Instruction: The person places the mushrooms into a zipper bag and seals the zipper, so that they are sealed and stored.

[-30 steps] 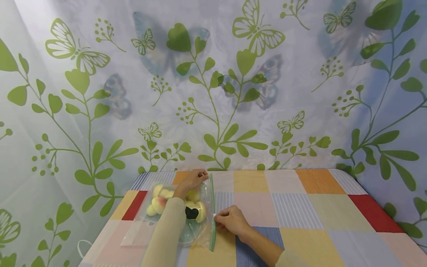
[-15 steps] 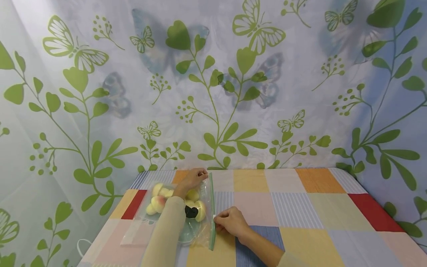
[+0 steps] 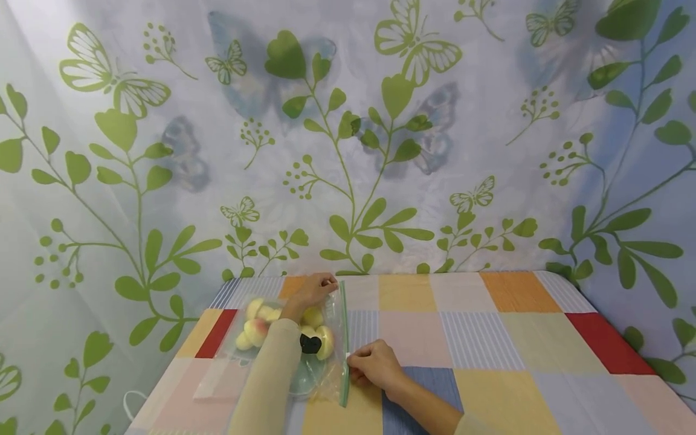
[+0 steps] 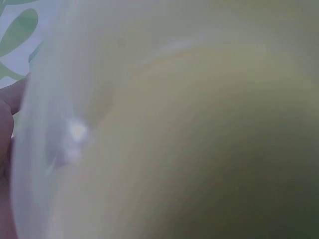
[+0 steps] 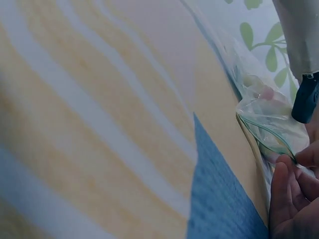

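Note:
A clear plastic zip bag (image 3: 331, 383) with a green closure strip (image 3: 344, 386) lies on the left part of the table. Inside it are several pale yellow rounded pieces (image 3: 324, 343), one with a pinkish blush (image 3: 255, 331), over a light blue-green base (image 3: 307, 377). My left hand (image 3: 312, 290) reaches across the bag and pinches its far corner by the strip's end. Thumb and finger of my right hand (image 3: 376, 364) pinch the small white slider (image 3: 348, 356) partway along the strip. Plastic and a blurred yellow shape (image 4: 199, 149) fill the left wrist view.
A patchwork cloth (image 3: 484, 338) covers the table. A butterfly-and-leaf curtain (image 3: 489, 121) hangs right behind the table's far edge. Beside the left sleeve (image 3: 269, 374) shows a small black piece (image 3: 310, 344). A white cord loop (image 3: 130, 402) is at the table's left side.
My right hand has slid a little toward me along the green strip with the white slider. The left hand keeps its hold on the far corner. The head view has shifted slightly.

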Action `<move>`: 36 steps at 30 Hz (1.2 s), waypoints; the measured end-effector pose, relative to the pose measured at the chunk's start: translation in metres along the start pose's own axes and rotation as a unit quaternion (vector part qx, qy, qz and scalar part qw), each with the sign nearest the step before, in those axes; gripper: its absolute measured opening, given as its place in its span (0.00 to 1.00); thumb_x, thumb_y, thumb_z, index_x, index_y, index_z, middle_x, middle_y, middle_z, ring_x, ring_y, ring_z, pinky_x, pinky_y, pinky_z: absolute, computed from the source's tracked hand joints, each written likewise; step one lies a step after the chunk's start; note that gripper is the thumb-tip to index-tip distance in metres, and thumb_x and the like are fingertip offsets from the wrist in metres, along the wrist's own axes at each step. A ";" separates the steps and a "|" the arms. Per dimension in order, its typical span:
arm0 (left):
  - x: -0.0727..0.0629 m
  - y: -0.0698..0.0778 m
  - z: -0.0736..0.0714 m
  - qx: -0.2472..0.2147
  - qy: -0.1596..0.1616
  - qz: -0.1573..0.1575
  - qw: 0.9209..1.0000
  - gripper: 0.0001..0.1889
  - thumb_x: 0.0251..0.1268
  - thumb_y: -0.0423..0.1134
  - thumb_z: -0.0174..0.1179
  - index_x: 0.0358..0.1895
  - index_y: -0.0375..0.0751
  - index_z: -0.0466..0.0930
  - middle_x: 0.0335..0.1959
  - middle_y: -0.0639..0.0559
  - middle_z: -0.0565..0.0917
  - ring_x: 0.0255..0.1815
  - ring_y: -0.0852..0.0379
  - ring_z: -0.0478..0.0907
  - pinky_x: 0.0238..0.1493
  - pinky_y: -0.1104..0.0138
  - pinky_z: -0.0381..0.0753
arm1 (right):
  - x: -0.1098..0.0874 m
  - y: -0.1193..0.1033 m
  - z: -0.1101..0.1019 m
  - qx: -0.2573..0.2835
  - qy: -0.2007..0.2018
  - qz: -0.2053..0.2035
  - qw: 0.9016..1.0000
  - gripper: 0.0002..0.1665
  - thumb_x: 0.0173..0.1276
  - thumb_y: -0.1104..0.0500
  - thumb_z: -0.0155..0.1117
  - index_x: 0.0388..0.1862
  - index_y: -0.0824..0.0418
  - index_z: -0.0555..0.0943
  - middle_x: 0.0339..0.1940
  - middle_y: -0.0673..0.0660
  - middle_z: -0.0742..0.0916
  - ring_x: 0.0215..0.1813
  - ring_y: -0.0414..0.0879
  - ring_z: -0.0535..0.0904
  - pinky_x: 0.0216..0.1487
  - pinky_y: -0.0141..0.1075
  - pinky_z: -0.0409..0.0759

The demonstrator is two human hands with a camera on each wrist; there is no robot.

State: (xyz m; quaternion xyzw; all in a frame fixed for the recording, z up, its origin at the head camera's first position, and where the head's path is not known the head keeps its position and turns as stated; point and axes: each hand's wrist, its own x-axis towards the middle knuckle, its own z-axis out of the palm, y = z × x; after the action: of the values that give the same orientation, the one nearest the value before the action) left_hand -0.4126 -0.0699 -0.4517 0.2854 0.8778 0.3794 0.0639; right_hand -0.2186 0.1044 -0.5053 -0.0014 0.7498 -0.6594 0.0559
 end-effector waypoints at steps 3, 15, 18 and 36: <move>0.002 0.000 0.000 0.001 -0.003 -0.007 1.000 0.08 0.80 0.36 0.57 0.42 0.39 0.84 0.32 0.52 0.81 0.32 0.56 0.75 0.36 0.63 0.76 | -0.002 -0.001 0.000 -0.006 0.001 -0.002 1.000 0.07 0.62 0.65 0.70 0.32 0.69 0.90 0.21 0.57 0.87 0.23 0.43 0.83 0.25 0.35 0.85; 0.001 -0.005 0.000 -0.003 -0.005 0.004 1.000 0.08 0.80 0.35 0.56 0.43 0.36 0.83 0.34 0.48 0.81 0.32 0.56 0.74 0.35 0.63 0.75 | -0.012 -0.002 0.004 -0.019 -0.009 0.002 1.000 0.06 0.62 0.65 0.69 0.31 0.68 0.91 0.21 0.57 0.87 0.23 0.44 0.84 0.24 0.35 0.84; 0.001 -0.005 0.000 -0.003 -0.003 0.000 1.000 0.08 0.80 0.36 0.57 0.43 0.37 0.83 0.34 0.49 0.81 0.32 0.55 0.74 0.35 0.62 0.75 | -0.014 -0.003 0.006 -0.021 -0.005 0.002 1.000 0.06 0.61 0.66 0.69 0.31 0.68 0.90 0.21 0.58 0.87 0.22 0.44 0.84 0.24 0.35 0.84; 0.000 -0.006 0.000 -0.015 -0.003 -0.004 1.000 0.08 0.80 0.36 0.57 0.43 0.39 0.84 0.33 0.51 0.81 0.32 0.56 0.74 0.36 0.63 0.76 | -0.022 -0.004 0.010 -0.005 0.007 0.010 1.000 0.06 0.58 0.67 0.67 0.29 0.67 0.90 0.18 0.55 0.86 0.19 0.40 0.80 0.20 0.32 0.81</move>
State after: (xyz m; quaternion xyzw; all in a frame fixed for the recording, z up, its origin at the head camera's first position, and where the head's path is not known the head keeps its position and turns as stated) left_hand -0.4158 -0.0731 -0.4563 0.2819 0.8732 0.3910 0.0722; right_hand -0.1961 0.0961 -0.5006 0.0101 0.7533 -0.6551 0.0571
